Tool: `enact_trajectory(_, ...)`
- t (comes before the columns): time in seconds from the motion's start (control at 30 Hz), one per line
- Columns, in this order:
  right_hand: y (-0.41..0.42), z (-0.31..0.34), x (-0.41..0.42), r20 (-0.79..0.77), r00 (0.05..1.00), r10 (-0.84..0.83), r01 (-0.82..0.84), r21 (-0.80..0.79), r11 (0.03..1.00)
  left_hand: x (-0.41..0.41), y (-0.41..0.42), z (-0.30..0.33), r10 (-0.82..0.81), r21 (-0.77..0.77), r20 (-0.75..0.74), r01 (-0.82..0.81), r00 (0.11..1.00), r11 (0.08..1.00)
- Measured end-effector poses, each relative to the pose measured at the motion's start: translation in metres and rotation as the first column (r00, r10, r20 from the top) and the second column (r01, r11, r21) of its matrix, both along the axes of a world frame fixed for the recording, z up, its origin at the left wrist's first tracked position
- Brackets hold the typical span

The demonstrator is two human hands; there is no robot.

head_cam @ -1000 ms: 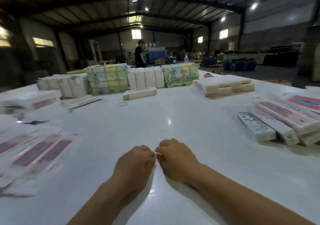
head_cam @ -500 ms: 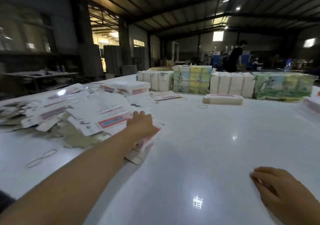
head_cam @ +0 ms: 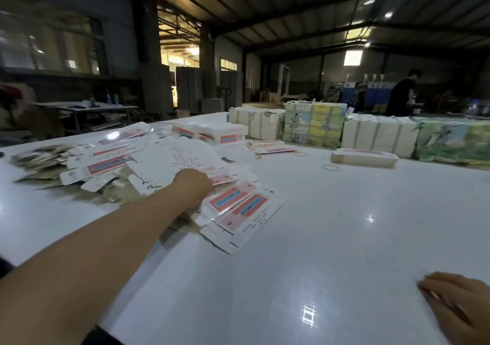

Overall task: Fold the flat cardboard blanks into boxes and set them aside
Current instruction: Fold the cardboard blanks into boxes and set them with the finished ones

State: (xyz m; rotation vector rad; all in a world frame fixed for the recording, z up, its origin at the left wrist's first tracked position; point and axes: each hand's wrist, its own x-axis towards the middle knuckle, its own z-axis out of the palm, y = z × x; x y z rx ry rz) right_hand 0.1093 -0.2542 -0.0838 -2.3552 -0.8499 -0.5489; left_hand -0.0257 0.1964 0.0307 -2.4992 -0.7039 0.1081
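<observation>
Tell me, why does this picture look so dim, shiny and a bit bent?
Head view: the hall is dark, lit by ceiling lamps; their glare shows as bright spots on the glossy white table; the wide lens bends the edges; the right hand is blurred.

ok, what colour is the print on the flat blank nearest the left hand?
White blank with a red panel around a blue strip; head view, the only one.
</observation>
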Motion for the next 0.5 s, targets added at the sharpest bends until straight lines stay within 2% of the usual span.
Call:
enact_trajectory(0.07, 0.003, 0.011, -0.01, 0.039, 0.999, -0.004, 0.007, -0.06, 0.998, 0.0, -0.012, 0.008, 0.015, -0.034, 0.045, -0.013, 0.999, 0.999)
enact_trajectory(0.13, 0.007, 0.024, -0.022, 0.091, 0.996, -0.022, 0.031, -0.101, 0.994, 0.006, -0.037, 0.015, -0.017, -0.098, 0.205, 0.038, 0.979, 0.994)
enact_trajectory(0.17, 0.009, 0.031, -0.029, 0.123, 0.992, -0.03, 0.044, -0.12, 0.992, 0.01, -0.056, 0.015, -0.079, -0.124, 0.306, 0.122, 0.949, 0.985)
enact_trajectory(0.2, 0.01, 0.036, -0.036, 0.114, 0.993, -0.032, 0.045, -0.117, 0.992, 0.016, -0.079, 0.011, -0.163, -0.136, 0.421, 0.24, 0.892, 0.961)
enact_trajectory(0.23, 0.009, 0.039, -0.039, 0.053, 0.998, -0.035, 0.043, -0.15, 0.988, 0.021, -0.106, 0.004, -0.258, -0.131, 0.544, 0.384, 0.799, 0.914)
enact_trajectory(0.3, 0.004, 0.04, -0.042, -0.016, 0.999, -0.038, 0.033, -0.235, 0.972, 0.029, -0.168, -0.009, -0.409, -0.082, 0.715, 0.648, 0.568, 0.757)
enact_trajectory(0.4, 0.005, 0.046, -0.047, -0.035, 0.999, -0.035, 0.023, -0.296, 0.955, 0.04, -0.246, -0.016, -0.529, -0.011, 0.776, 0.844, 0.345, 0.536)
enact_trajectory(0.5, 0.002, 0.044, -0.045, -0.069, 0.997, -0.033, 0.015, -0.245, 0.969, 0.046, -0.287, -0.019, -0.616, 0.041, 0.74, 0.895, 0.272, 0.445)
